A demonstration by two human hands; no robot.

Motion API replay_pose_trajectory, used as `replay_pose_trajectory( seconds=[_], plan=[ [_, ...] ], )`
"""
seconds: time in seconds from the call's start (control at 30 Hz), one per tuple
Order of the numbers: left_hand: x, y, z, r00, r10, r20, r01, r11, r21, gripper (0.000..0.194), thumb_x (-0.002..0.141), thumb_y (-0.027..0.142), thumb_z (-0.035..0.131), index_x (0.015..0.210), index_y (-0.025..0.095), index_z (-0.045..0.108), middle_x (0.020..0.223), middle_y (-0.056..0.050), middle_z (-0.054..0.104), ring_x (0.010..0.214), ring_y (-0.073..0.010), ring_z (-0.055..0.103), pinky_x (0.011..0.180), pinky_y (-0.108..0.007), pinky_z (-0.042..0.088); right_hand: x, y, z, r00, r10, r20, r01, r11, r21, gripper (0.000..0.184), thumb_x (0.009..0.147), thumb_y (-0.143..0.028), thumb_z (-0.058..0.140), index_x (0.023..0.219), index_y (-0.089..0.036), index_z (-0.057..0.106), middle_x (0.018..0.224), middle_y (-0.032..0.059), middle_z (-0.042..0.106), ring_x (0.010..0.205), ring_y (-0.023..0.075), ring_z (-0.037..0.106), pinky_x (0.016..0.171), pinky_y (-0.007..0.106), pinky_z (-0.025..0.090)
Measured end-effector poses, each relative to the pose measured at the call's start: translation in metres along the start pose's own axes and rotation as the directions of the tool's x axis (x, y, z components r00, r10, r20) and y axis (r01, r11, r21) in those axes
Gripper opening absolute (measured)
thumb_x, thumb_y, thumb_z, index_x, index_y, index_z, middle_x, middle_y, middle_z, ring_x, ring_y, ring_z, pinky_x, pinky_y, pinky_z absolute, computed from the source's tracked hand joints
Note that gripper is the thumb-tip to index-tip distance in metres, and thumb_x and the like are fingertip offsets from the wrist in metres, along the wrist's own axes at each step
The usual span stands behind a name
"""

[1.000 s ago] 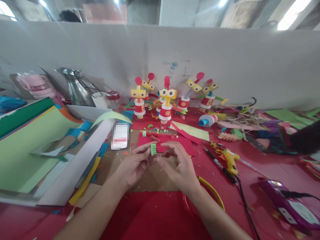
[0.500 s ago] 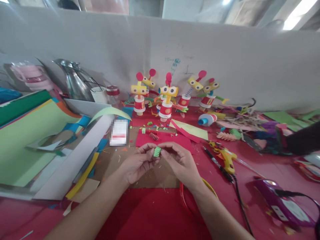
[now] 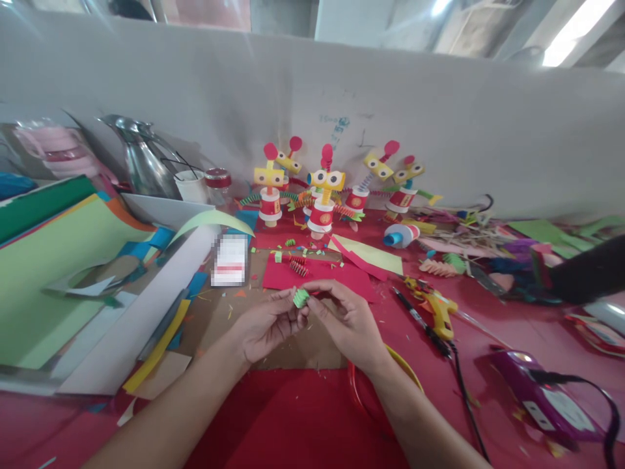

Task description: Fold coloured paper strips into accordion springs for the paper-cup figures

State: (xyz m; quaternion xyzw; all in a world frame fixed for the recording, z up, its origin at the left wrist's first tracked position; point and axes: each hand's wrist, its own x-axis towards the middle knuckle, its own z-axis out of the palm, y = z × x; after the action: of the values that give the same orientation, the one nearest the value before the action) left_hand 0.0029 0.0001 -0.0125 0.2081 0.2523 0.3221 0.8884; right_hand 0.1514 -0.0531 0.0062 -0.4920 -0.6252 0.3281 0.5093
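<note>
A small green folded paper spring [image 3: 301, 299] is pinched between my two hands, above a brown cardboard sheet [image 3: 312, 348]. My left hand [image 3: 271, 322] grips its left side with thumb and fingers, the other fingers curled below. From the right, my right hand [image 3: 344, 316] holds the spring between thumb and forefinger. Just beyond my hands, a red and green paper spring [image 3: 299, 266] lies on a red paper sheet [image 3: 332, 277]. Little green paper scraps are scattered around it.
Several paper-cup figures [image 3: 321, 212] stand along the wall. On the right lie a yellow glue gun [image 3: 442, 316], a black pen [image 3: 415, 316] and a purple device [image 3: 544, 391]. Stacked coloured paper [image 3: 49, 286] fills the left. A steel jug [image 3: 144, 156] stands behind it.
The green paper spring has tilted and looks more pressed together between my fingers. Both hands have shifted slightly left and down in view, as the whole scene moved a little left.
</note>
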Motion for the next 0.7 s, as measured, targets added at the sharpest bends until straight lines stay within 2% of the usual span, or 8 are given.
replay_pose_trajectory(
  seconds=[0.1, 0.2, 0.27, 0.37, 0.47, 0.57, 0.7],
  plan=[
    [-0.0001, 0.0000, 0.0017, 0.998, -0.035, -0.044, 0.035, 0.999, -0.011, 0.011, 0.087, 0.012, 0.051, 0.082, 0.009, 0.061, 0.071, -0.007, 0.064, 0.058, -0.0086, 0.061, 0.060, -0.019, 0.051, -0.0002, 0.0012, 0.0007, 1.000, 0.007, -0.027, -0.007, 1.000, 0.011, 0.017, 0.086, -0.027, 0.057, 0.102, -0.024, 0.062, 0.095, 0.0036, 0.067, 0.091, 0.0181, 0.062, 0.085, 0.036, 0.049],
    [-0.0021, 0.0003, 0.0034, 0.996, 0.002, -0.094, -0.003, 1.000, -0.011, 0.015, 0.088, 0.023, 0.052, 0.085, 0.012, 0.061, 0.078, -0.009, 0.068, 0.066, -0.0128, 0.066, 0.067, -0.025, 0.054, 0.0012, 0.0028, -0.0008, 0.996, 0.023, -0.085, -0.022, 1.000, 0.006, 0.017, 0.086, -0.028, 0.057, 0.101, -0.024, 0.062, 0.099, 0.0044, 0.066, 0.094, 0.0187, 0.061, 0.086, 0.036, 0.048],
    [-0.0039, 0.0002, 0.0042, 0.995, 0.066, -0.078, -0.064, 0.998, 0.019, 0.008, 0.084, 0.017, 0.059, 0.089, 0.013, 0.062, 0.085, -0.008, 0.069, 0.074, -0.0136, 0.067, 0.074, -0.026, 0.054, 0.0022, 0.0037, -0.0021, 0.993, 0.030, -0.111, -0.031, 1.000, -0.005, 0.017, 0.085, -0.029, 0.058, 0.101, -0.024, 0.063, 0.099, 0.0047, 0.066, 0.095, 0.0190, 0.061, 0.087, 0.036, 0.048],
    [-0.0055, 0.0000, 0.0051, 0.991, 0.125, -0.056, -0.122, 0.991, 0.063, 0.019, 0.075, 0.004, 0.065, 0.091, 0.013, 0.063, 0.087, -0.004, 0.069, 0.077, -0.0110, 0.067, 0.078, -0.023, 0.053, 0.0031, 0.0042, -0.0027, 0.993, 0.031, -0.113, -0.033, 0.999, -0.016, 0.018, 0.084, -0.031, 0.059, 0.100, -0.024, 0.063, 0.099, 0.0046, 0.066, 0.095, 0.0191, 0.061, 0.087, 0.036, 0.048],
    [-0.0053, 0.0015, 0.0065, 0.989, 0.113, -0.092, -0.110, 0.993, 0.037, 0.014, 0.076, 0.003, 0.063, 0.085, 0.012, 0.063, 0.081, -0.004, 0.069, 0.075, -0.0098, 0.067, 0.073, -0.019, 0.054, 0.0034, 0.0038, -0.0025, 0.994, 0.037, -0.104, -0.037, 0.999, 0.005, 0.021, 0.086, -0.031, 0.057, 0.104, -0.023, 0.063, 0.102, 0.0052, 0.066, 0.096, 0.0190, 0.061, 0.088, 0.035, 0.047],
    [-0.0049, 0.0041, 0.0077, 0.984, 0.082, -0.156, -0.084, 0.996, -0.009, 0.010, 0.079, 0.005, 0.060, 0.082, 0.014, 0.060, 0.077, -0.004, 0.068, 0.072, -0.0110, 0.068, 0.067, -0.018, 0.054, 0.0039, 0.0039, -0.0030, 0.988, 0.048, -0.147, -0.045, 0.999, 0.020, 0.022, 0.087, -0.032, 0.055, 0.105, -0.023, 0.063, 0.106, 0.0056, 0.066, 0.099, 0.0194, 0.060, 0.090, 0.034, 0.046],
    [-0.0049, 0.0054, 0.0065, 0.973, 0.079, -0.215, -0.089, 0.995, -0.036, 0.007, 0.081, 0.008, 0.059, 0.082, 0.015, 0.058, 0.075, -0.005, 0.069, 0.068, -0.0118, 0.067, 0.063, -0.020, 0.055, 0.0045, 0.0060, -0.0040, 0.976, 0.066, -0.206, -0.060, 0.998, 0.035, 0.018, 0.086, -0.032, 0.055, 0.099, -0.023, 0.064, 0.099, 0.0046, 0.067, 0.094, 0.0189, 0.060, 0.085, 0.032, 0.046]
  ],
)
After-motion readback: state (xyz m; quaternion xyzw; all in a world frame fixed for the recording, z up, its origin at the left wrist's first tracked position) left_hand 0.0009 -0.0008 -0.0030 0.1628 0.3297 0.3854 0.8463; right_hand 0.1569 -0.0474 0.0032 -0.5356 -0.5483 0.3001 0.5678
